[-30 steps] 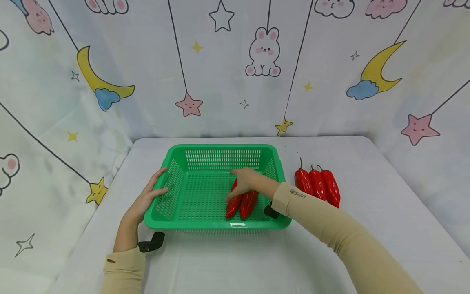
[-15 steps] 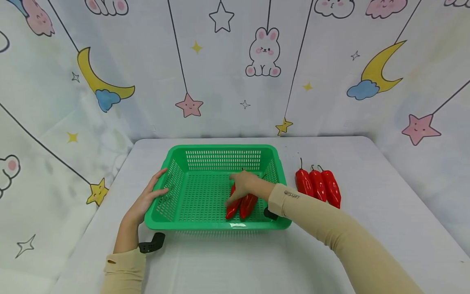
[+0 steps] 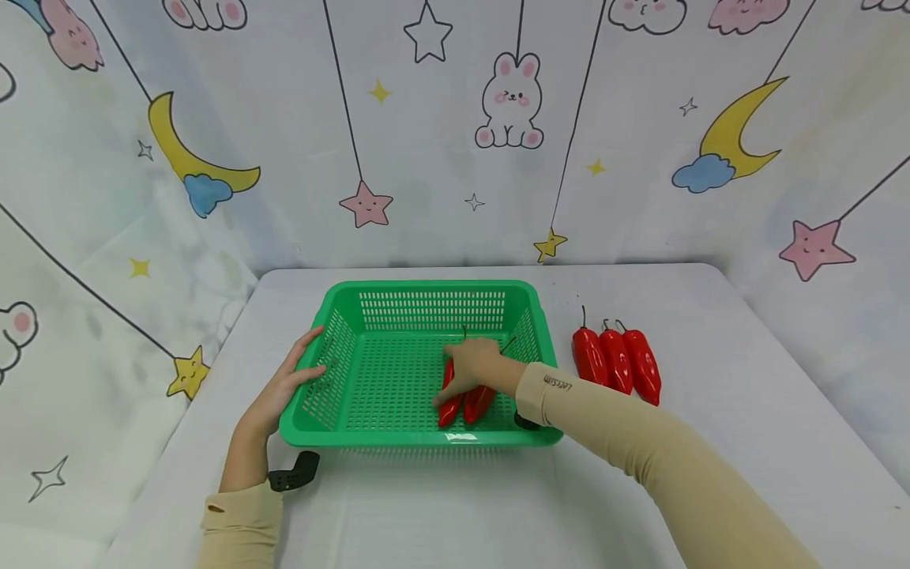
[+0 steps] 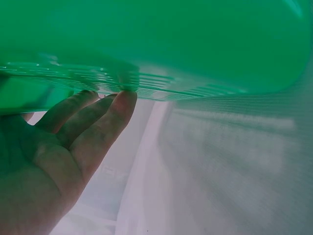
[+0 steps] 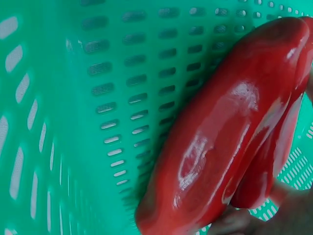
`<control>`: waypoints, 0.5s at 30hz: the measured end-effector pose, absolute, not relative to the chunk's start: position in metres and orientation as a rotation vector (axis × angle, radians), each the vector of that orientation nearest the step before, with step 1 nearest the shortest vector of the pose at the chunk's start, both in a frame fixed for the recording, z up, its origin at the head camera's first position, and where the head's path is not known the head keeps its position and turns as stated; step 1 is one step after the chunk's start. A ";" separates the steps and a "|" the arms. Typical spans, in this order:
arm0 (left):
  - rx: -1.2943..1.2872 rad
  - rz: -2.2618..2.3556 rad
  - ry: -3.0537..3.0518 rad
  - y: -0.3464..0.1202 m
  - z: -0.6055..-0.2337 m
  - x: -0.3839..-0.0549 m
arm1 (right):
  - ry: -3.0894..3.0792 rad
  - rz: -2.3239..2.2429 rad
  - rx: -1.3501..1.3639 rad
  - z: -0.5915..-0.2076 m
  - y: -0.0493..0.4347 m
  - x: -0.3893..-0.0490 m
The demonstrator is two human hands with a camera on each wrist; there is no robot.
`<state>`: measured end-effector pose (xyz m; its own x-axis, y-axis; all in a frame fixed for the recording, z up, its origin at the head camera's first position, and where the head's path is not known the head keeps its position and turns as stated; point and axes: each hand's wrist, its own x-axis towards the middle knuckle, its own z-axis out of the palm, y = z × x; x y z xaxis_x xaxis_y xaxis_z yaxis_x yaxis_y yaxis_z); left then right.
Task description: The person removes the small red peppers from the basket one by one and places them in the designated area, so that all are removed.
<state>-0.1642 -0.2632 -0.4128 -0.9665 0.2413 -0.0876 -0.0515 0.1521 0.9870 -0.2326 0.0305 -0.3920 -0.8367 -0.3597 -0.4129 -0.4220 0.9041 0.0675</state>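
Note:
My left hand holds the left rim of a green plastic basket. In the left wrist view its fingers reach up to the basket's slotted side from outside. Inside the basket, my right hand grips the left one of two glossy red chili peppers, its thumb along the left side. This held chili pepper lies partly under the hand, stem pointing away. Close on its right is the second chili pepper. The right wrist view shows that near chili pepper large, with fingers beyond it.
Three more red chili peppers lie side by side on the white table, right of the basket; the right sleeve passes in front of them. A patterned cloth backdrop stands behind the table.
The right hand has shifted slightly down and its sleeve has swung a little left. The left chili pepper has straightened a little, its stem end moving left. The left hand stays at the rim.

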 end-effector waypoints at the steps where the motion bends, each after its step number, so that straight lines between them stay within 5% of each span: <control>1: 0.184 1.900 2.204 -0.263 -0.413 -0.164 | 2.672 0.229 -0.576 -0.392 0.030 -0.232; 15: 0.185 1.893 2.219 -0.263 -0.413 -0.164 | 2.583 -0.055 -0.590 -0.398 0.031 -0.235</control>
<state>-0.1641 -0.2629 -0.4127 -0.9681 0.2359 -0.0845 -0.0462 0.1632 0.9855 -0.2350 0.0310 -0.3984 -0.7882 -0.4179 -0.4518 -0.3983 0.9060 -0.1430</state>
